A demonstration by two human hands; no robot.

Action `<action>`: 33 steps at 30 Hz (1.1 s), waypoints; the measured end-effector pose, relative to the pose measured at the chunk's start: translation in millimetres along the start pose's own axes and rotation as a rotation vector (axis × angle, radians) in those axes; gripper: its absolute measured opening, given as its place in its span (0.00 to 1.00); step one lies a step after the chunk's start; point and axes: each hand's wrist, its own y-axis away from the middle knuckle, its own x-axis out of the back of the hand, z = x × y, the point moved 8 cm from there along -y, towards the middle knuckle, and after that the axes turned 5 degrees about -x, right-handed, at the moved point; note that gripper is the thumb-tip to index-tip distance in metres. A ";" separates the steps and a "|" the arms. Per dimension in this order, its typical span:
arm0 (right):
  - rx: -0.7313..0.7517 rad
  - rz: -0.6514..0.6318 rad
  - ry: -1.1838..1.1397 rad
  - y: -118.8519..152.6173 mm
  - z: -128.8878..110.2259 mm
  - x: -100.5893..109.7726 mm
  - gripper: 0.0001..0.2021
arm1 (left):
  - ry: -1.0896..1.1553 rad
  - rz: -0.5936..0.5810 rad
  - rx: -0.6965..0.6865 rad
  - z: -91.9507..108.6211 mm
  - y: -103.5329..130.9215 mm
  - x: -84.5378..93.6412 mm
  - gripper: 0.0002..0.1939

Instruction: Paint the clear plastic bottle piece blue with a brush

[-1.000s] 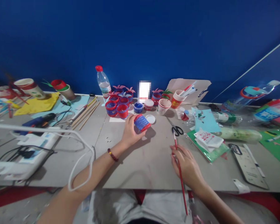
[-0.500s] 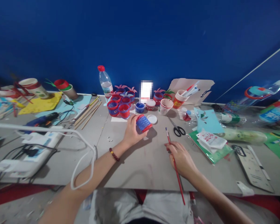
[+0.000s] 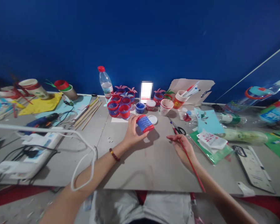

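Note:
My left hand wraps round a small cup painted blue with red rims, held tilted above the table. Right of it, my right hand grips a long red paintbrush, its bristle end pointing up and away from me. Beyond the cup stand an open jar of blue paint and a closed jar with a white lid. A loose white lid lies just behind the held cup. Several red and blue cups are grouped at the back.
Black-handled scissors lie beyond my right hand. A red-capped bottle and a pen cup stand behind. At left are a power strip with a looping white cable and wooden sticks; at right, a phone.
My right hand has turned and moved slightly up and right, and the brush now slants more, with its tip near the scissors. The cup in my left hand has shifted slightly right.

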 end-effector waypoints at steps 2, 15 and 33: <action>0.079 -0.003 0.096 -4.7 -17.4 -0.9 0.08 | 0.054 -0.025 -0.037 2.5 0.7 -1.5 0.41; 0.503 -0.435 0.460 -42.7 -93.5 -52.0 0.24 | 0.162 -0.189 -0.204 25.5 6.8 -7.5 0.46; 0.695 -0.214 0.723 -31.6 -81.3 -56.2 0.22 | 0.018 -0.300 -0.165 8.2 12.6 -23.6 0.50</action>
